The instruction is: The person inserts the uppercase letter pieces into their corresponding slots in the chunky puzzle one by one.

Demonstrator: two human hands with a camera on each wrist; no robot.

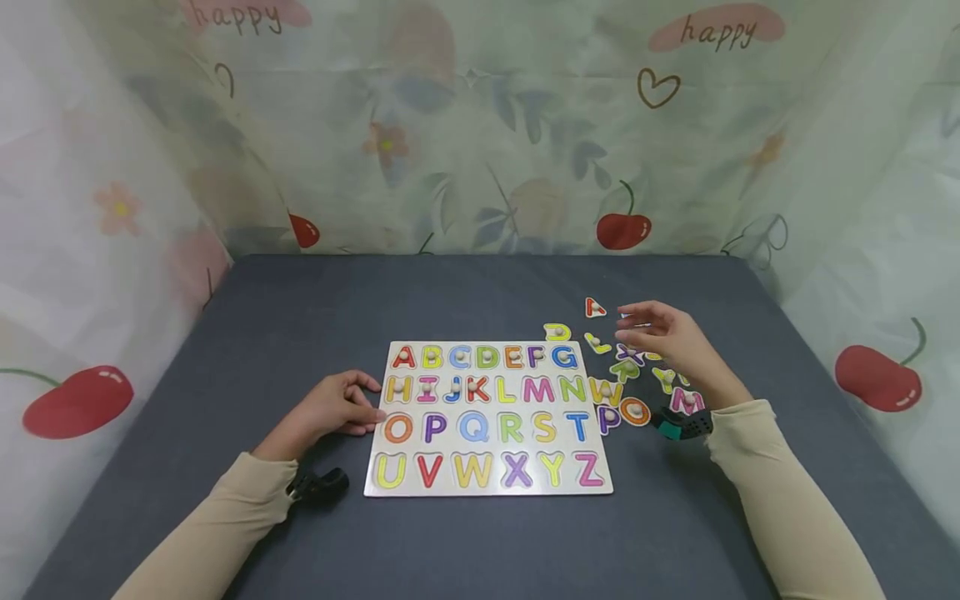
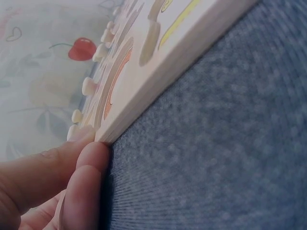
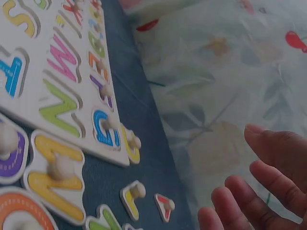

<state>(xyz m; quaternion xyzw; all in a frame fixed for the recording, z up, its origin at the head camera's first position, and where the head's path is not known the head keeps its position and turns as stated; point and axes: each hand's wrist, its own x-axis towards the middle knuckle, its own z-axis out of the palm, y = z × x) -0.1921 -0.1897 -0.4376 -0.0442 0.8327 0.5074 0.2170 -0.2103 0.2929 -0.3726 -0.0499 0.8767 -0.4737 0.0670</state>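
A white alphabet puzzle board [image 1: 491, 492] lies flat on the table. Knobbed letters fill its slots from A through K; L onward show bare recesses. My left hand [image 1: 337, 407] holds the board's left edge, thumb on top and curled fingers against the side, as the left wrist view shows up close. Over the loose letter pieces beyond the board's right side hovers my right hand [image 1: 667, 337], its fingers loosely spread; the right wrist view shows nothing between them. Near it lie a red triangular piece [image 1: 595, 308], a yellow L-shaped piece [image 1: 597, 343] and a green piece [image 1: 624, 370].
Along the board's right edge sit a yellow W [image 1: 604, 392], a purple P [image 1: 608, 419] and an orange O [image 1: 635, 411]. A pink M [image 1: 687, 401] lies by the right wrist. A yellow U-shaped piece [image 1: 557, 332] touches the board's top edge. Dark cloth [image 1: 480, 550] covers the table.
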